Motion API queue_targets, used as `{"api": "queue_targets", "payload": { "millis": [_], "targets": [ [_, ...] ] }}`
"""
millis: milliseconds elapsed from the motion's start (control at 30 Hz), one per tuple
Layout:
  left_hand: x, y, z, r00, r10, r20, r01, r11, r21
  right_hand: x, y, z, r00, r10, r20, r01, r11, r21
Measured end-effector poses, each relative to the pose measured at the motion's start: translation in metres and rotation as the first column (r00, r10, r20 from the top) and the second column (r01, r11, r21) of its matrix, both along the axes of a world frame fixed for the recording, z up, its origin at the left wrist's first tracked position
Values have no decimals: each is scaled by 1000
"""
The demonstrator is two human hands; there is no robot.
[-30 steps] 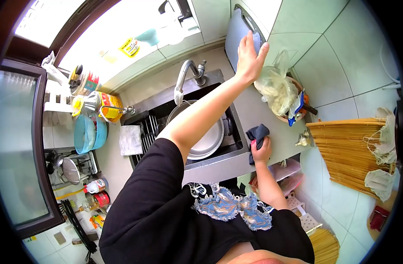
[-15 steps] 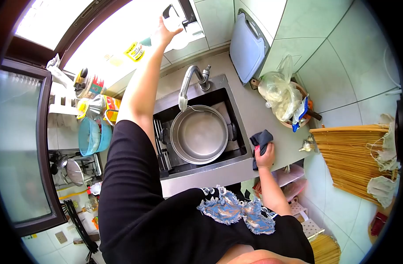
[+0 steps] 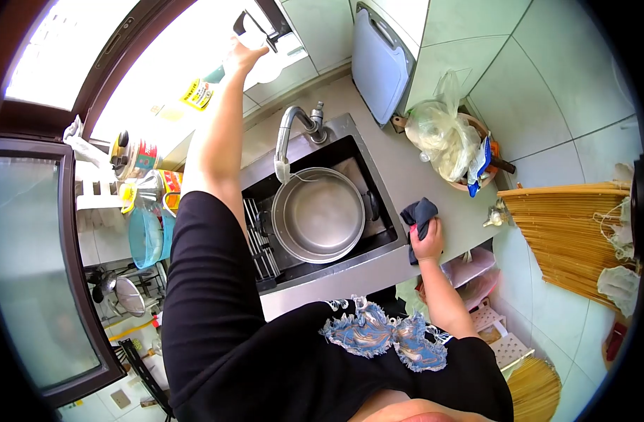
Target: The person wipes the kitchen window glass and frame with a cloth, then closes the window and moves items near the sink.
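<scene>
My left hand (image 3: 244, 56) is stretched up to the bright windowsill, its fingers curved round a white object with a black part (image 3: 250, 27); glare hides what kind it is. Down at the counter's right front edge, my right hand (image 3: 426, 243) grips a bunched dark grey cloth (image 3: 419, 214), which rests on the countertop. Between my arms is the sink (image 3: 368, 151), holding a wide steel pot (image 3: 318, 214) with black side handles. The curved faucet (image 3: 285, 144) hangs over the pot's rim. A metal rack (image 3: 262, 246) lies at the sink's left side.
A blue cutting board (image 3: 382, 67) leans on the tiled wall. Right of it, plastic bags (image 3: 452, 144) fill a basket. Jars (image 3: 140, 156), an oil bottle (image 3: 147, 193) and a blue basin (image 3: 144, 235) stand left. A bamboo mat (image 3: 568, 235) sticks out at right.
The view has shifted a little, so the sill and wall items appear further left. My left hand stays at the white object, and my right hand stays on the cloth.
</scene>
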State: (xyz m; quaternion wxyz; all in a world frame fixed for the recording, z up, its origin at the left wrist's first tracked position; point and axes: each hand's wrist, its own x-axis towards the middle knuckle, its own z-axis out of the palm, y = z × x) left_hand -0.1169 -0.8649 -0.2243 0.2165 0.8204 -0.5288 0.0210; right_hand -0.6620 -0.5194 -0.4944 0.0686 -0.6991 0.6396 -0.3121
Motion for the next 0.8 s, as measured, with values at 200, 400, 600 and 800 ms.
{"api": "queue_targets", "payload": {
  "millis": [200, 400, 600, 800],
  "targets": [
    [-51, 22, 32, 965, -262, -4, 255, 942, -218, -1, -2, 5, 999, 26, 20, -26, 999, -21],
    [-137, 67, 56, 893, -448, 44, 450, 882, -142, -1, -1, 7, 1000, 22, 18, -21, 1000, -7],
    [-210, 122, 28, 819, -563, -108, 558, 826, -73, 2, -2, 14, 1000, 16, 26, -16, 1000, -14],
    [-269, 161, -16, 795, -564, -224, 592, 802, 82, 0, -3, 8, 1000, 22, 20, -21, 999, -42]
  ]
}}
